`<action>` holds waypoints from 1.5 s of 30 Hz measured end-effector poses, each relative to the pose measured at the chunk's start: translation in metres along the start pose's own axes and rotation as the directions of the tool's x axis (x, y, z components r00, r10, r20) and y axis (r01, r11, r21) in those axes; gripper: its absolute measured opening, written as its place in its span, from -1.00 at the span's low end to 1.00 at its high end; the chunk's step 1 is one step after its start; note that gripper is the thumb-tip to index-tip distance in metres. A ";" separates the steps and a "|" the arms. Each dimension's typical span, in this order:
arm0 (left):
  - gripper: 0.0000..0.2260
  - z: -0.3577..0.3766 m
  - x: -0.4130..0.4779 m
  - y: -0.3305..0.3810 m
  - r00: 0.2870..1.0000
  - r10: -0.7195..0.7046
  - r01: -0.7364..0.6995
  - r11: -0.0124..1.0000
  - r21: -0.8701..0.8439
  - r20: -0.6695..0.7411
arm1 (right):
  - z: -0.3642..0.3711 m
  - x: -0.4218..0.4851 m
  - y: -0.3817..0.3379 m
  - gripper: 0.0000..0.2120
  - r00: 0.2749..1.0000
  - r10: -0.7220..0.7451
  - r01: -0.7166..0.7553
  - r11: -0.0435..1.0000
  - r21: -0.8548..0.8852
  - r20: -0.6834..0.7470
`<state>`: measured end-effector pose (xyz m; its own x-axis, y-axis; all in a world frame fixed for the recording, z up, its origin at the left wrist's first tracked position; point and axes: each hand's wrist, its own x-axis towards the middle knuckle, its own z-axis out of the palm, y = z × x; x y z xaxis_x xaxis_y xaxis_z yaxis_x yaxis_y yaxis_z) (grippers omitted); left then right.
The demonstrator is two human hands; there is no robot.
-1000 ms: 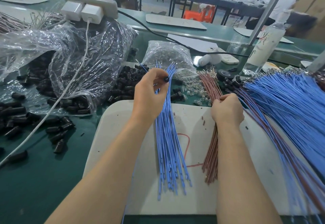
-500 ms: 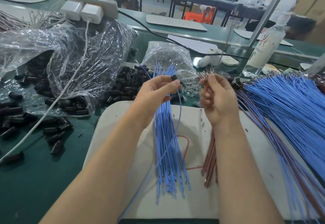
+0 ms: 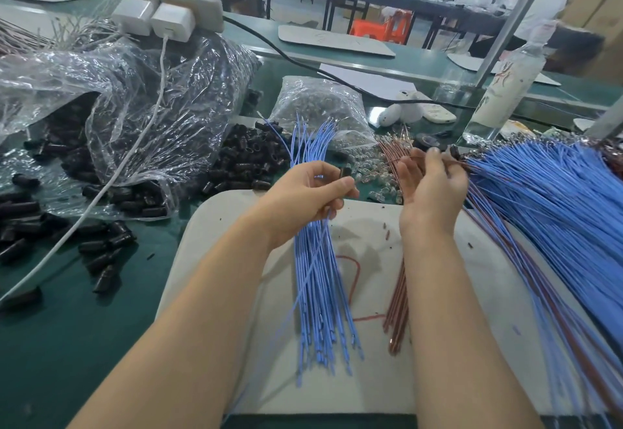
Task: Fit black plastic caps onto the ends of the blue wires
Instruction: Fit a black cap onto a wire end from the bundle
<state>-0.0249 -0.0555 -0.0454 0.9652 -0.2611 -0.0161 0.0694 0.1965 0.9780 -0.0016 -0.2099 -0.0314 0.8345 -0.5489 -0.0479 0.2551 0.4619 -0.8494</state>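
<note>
My left hand pinches a black cap between thumb and fingers. A single blue wire runs down from that hand, off the near edge of the board. Under the hand a loose bundle of blue wires lies on the white board. My right hand is raised, palm up. Its fingertips pinch a thin brown wire at the edge of the big pile of blue wires. Loose black caps are heaped behind the board.
A crumpled clear bag spills more caps at the left, crossed by a white cable. Brown wires lie on the board under my right forearm. A bag of clear parts, a bottle and a power strip stand behind.
My right hand left the brown wires on the board, rose and moved right to the big pile's edge. My left hand dropped toward me with the cap, a blue wire trailing from it.
</note>
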 end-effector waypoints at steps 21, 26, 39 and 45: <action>-0.90 -0.004 0.005 -0.009 0.917 0.298 -0.100 0.816 0.569 -0.266 | 0.011 -0.017 0.011 -0.87 0.961 -0.149 0.195 0.963 -0.188 0.233; -0.91 -0.002 0.002 -0.008 0.898 0.394 -0.143 0.682 0.718 -0.196 | 0.012 -0.021 0.010 -0.89 0.942 -0.213 0.269 0.940 -0.207 0.259; -0.93 -0.004 0.002 -0.011 0.884 0.436 -0.133 0.585 0.800 -0.171 | 0.012 -0.025 0.015 -0.93 0.824 -0.383 0.557 0.683 -0.472 0.418; -0.93 -0.004 0.002 -0.012 0.888 0.419 -0.107 0.588 0.802 -0.188 | 0.012 -0.026 0.014 -0.89 0.818 -0.397 0.570 0.656 -0.494 0.417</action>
<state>-0.0233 -0.0544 -0.0576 0.9338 0.0283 0.3566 -0.2651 -0.6144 0.7431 -0.0134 -0.1806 -0.0355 0.7850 -0.3413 0.5170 0.4019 -0.3546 -0.8442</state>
